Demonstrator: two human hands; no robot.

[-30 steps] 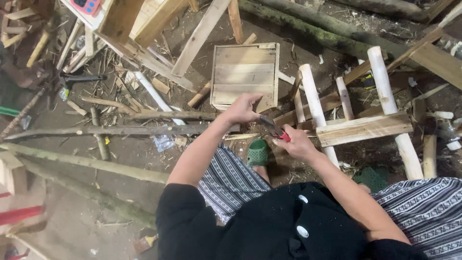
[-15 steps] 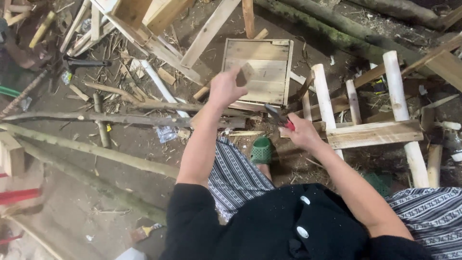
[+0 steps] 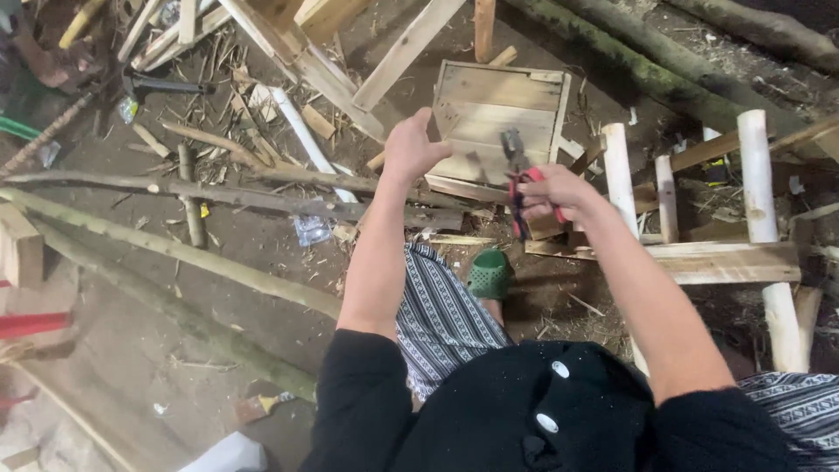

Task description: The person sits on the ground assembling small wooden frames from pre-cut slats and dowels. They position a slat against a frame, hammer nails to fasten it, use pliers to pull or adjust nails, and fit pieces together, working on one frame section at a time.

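Right hand [image 3: 559, 190] clenched on red-handled steel pliers [image 3: 517, 188], jaws up, over the far shallow wooden box [image 3: 502, 114]. Left hand [image 3: 411, 149] open, empty. Pliers: stiff, light-ish; best gripped low on the handles.

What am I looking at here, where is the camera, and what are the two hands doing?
The camera sits on a person's head and looks down over their dark top and striped trousers. There is no machine, only bare hands. The right hand grips red-handled pliers. The left hand is raised, open and holds nothing. Beyond them on the dirt ground lie a shallow wooden box, a pale pole frame, long bamboo poles and scrap wood. A green sandal shows below.
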